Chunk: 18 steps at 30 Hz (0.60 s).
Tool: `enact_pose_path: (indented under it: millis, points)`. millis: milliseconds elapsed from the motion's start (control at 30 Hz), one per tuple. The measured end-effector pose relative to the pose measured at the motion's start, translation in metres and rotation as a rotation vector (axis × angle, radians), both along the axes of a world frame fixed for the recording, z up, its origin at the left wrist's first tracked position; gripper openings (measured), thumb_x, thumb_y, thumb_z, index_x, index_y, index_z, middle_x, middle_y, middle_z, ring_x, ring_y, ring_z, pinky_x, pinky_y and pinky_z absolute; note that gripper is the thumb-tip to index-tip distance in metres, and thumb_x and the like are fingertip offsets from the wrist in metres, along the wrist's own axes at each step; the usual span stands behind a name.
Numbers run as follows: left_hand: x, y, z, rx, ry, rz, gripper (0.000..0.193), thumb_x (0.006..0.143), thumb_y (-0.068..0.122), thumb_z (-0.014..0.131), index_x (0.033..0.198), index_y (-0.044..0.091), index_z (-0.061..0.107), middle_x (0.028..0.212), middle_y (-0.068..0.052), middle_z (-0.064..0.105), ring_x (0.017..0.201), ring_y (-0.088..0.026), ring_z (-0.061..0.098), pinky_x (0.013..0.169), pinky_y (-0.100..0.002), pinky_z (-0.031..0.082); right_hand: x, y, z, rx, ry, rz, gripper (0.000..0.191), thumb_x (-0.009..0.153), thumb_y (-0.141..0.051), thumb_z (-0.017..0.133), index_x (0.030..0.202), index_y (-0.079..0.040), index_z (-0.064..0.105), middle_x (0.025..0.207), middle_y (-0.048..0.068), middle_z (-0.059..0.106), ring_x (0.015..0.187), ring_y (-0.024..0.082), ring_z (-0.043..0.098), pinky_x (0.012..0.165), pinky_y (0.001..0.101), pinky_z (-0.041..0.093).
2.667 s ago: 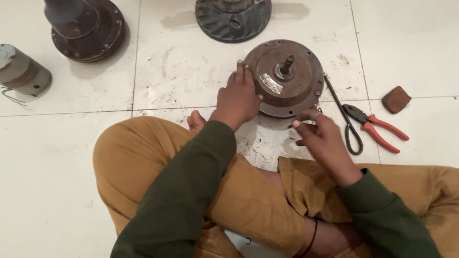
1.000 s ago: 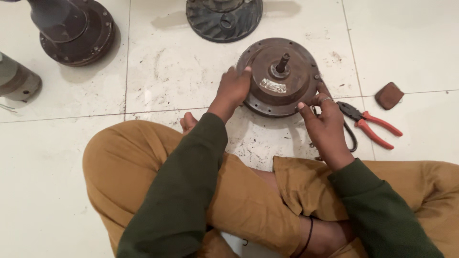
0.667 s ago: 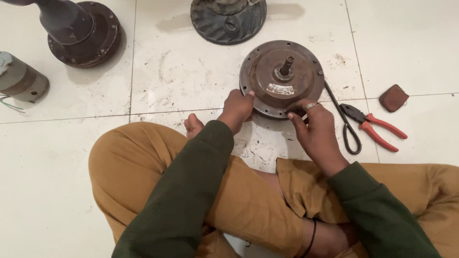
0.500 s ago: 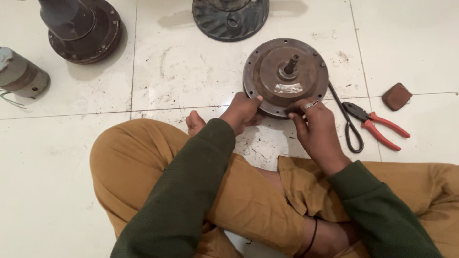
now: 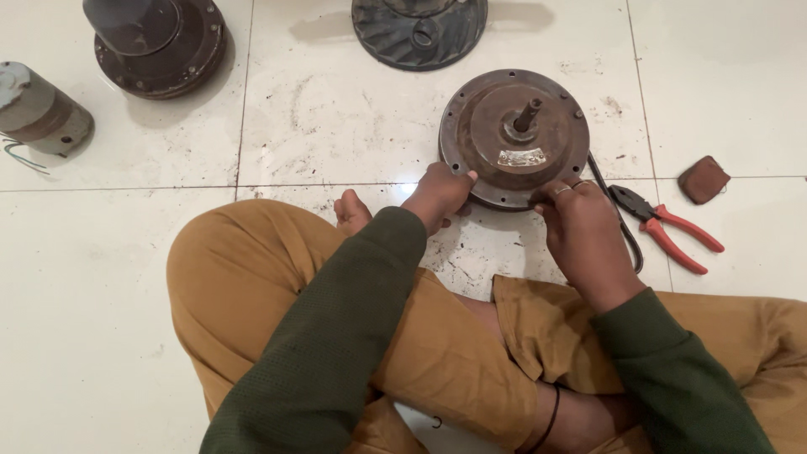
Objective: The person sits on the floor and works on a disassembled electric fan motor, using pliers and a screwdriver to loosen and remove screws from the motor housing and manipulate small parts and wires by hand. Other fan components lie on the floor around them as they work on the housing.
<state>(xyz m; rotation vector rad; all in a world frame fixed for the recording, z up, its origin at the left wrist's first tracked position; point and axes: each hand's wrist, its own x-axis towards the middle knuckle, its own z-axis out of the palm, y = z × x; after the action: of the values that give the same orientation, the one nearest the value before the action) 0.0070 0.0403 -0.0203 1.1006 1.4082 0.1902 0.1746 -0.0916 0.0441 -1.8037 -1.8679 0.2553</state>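
Round rusty brown metal motor housing [image 5: 514, 134], on floor: my left hand [image 5: 439, 192] grips its 7 o'clock rim, right hand [image 5: 582, 225] its 5 o'clock rim.

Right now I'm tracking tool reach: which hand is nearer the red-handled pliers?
Right. The right hand grips the round motor housing just beside the pliers; the left hand holds the housing's far side.

The round motor housing [image 5: 514, 139] is dull, rusty brown metal, matt and gritty, with a small shiny label. The floor tiles [image 5: 336, 126] are glossy cream ceramic, scuffed with dark grime. The pliers [image 5: 664, 229] have smooth red plastic grips and dark steel jaws. The sleeves [image 5: 336, 336] are a green, coarse knit cloth; the trousers [image 5: 244, 277] soft mustard fabric
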Motion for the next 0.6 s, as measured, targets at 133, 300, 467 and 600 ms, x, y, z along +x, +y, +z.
enact_pose_path:
  millis: [133, 300, 467, 600]
  points:
    - [0.0, 0.005, -0.003, 0.114, 0.135, -0.14, 0.055, 0.099, 0.042, 0.058, 0.118, -0.009, 0.055, 0.098, -0.021, 0.072, 0.077, -0.033, 0.072, 0.063, -0.046, 0.058, 0.001, 0.006, 0.004, -0.005, -0.074, 0.022, 0.013, 0.091, -0.006, 0.07, 0.102, 0.002, 0.073, 0.09, 0.024, 0.067, 0.086, 0.041, 0.064, 0.075, 0.0499, 0.052]
    - [-0.002, 0.01, -0.019, 0.197, 0.127, -0.223, 0.057, 0.099, 0.044, 0.058, 0.096, -0.013, 0.068, 0.075, -0.017, 0.073, 0.067, -0.031, 0.072, 0.061, -0.043, 0.057, -0.002, 0.018, -0.001, -0.008, -0.028, 0.03, 0.012, 0.089, -0.008, 0.073, 0.095, 0.002, 0.072, 0.085, 0.024, 0.067, 0.084, 0.042, 0.064, 0.075, 0.0511, 0.051]
    - [-0.002, 0.013, -0.033, 0.279, 0.163, -0.281, 0.059, 0.098, 0.046, 0.058, 0.098, -0.012, 0.07, 0.085, -0.022, 0.077, 0.082, -0.033, 0.078, 0.08, -0.042, 0.058, 0.002, 0.012, -0.007, 0.054, -0.021, -0.003, 0.013, 0.091, -0.008, 0.073, 0.095, 0.004, 0.071, 0.082, 0.025, 0.067, 0.08, 0.044, 0.064, 0.072, 0.0523, 0.049]
    - [-0.001, 0.01, -0.028, 0.434, 0.361, -0.394, 0.061, 0.099, 0.054, 0.051, 0.119, -0.002, 0.064, 0.127, -0.021, 0.062, 0.115, -0.04, 0.063, 0.096, -0.05, 0.05, 0.004, 0.011, -0.007, 0.039, -0.016, -0.047, 0.014, 0.094, -0.01, 0.073, 0.095, 0.004, 0.071, 0.083, 0.026, 0.066, 0.079, 0.044, 0.064, 0.072, 0.0522, 0.049]
